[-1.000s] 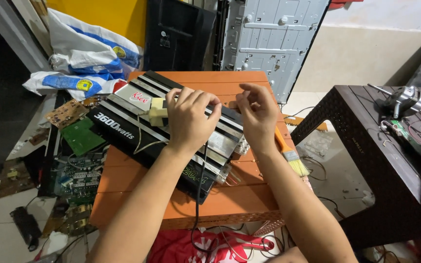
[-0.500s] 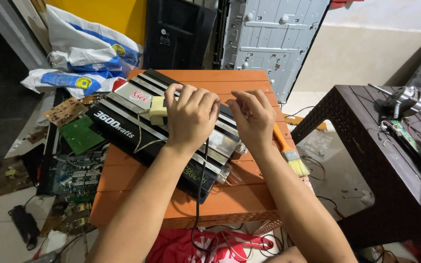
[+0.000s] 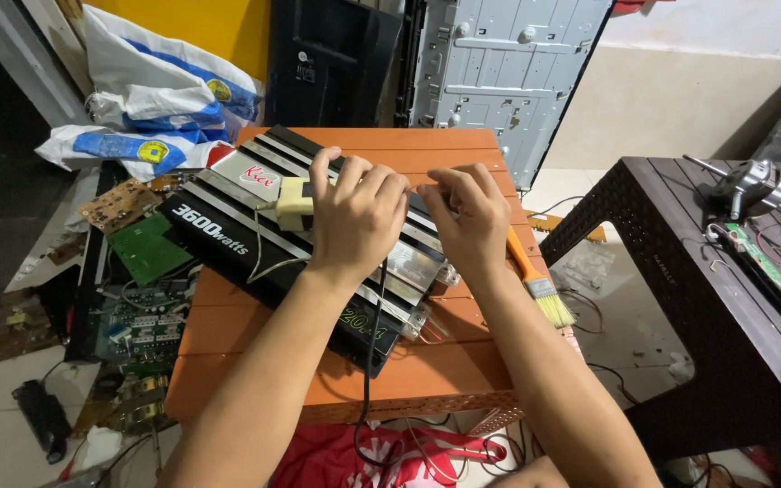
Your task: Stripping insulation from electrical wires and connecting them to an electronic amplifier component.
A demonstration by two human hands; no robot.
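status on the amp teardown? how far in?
Done: black amplifier lies flat on the orange table, brush set aside. In hand: left hand presses on the case beside a cream plug block; right hand works the top edge. Left: the cover looks closed, no internals exposed.

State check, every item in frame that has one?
Amplifier: flat on orange table, cased, both hands on it.
Left hand: fingers curled, pressing on top.
Right hand: fingers bent at the far edge.
Paintbrush: lying on table, untouched.
Green circuit board: bare, on floor.
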